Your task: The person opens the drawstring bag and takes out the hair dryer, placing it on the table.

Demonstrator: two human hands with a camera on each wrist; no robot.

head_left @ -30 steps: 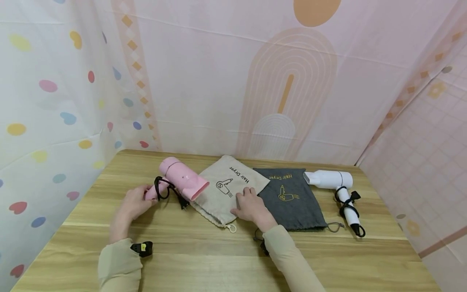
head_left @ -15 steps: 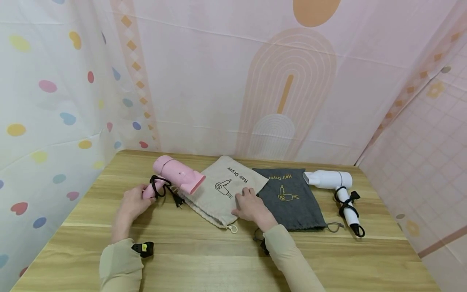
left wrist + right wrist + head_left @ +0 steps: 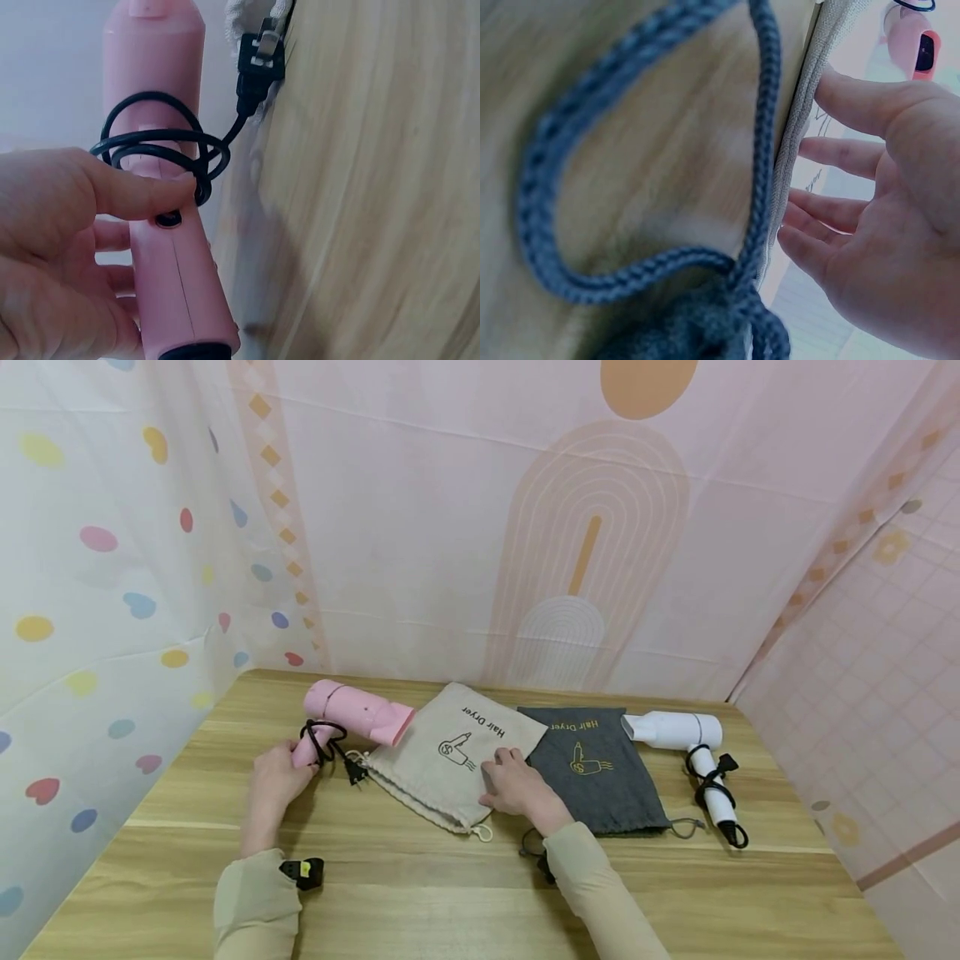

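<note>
On the left, my left hand (image 3: 277, 781) grips the handle of a pink hair dryer (image 3: 348, 706). In the left wrist view the thumb lies across the handle below a coiled black cord (image 3: 161, 136), fingers curled behind. The plug (image 3: 261, 60) dangles beside the handle. The dryer's nozzle reaches over the upper left of a beige drawstring bag (image 3: 420, 764) printed "Hair Dryer". My right hand (image 3: 521, 787) rests its fingertips on that bag's right side, the fingers extended in the right wrist view and nothing held.
A dark grey drawstring bag (image 3: 615, 793) lies partly under the beige bag. To its right is a white hair dryer (image 3: 678, 729) with its black cord wound round the handle. The wooden table (image 3: 420, 902) ends at a patterned curtain (image 3: 412, 527) behind.
My left hand has drawn the pink hair dryer a little to the left, uncovering more of the beige bag's left corner. The beige bag has shifted slightly left; the right hand stays on it.
</note>
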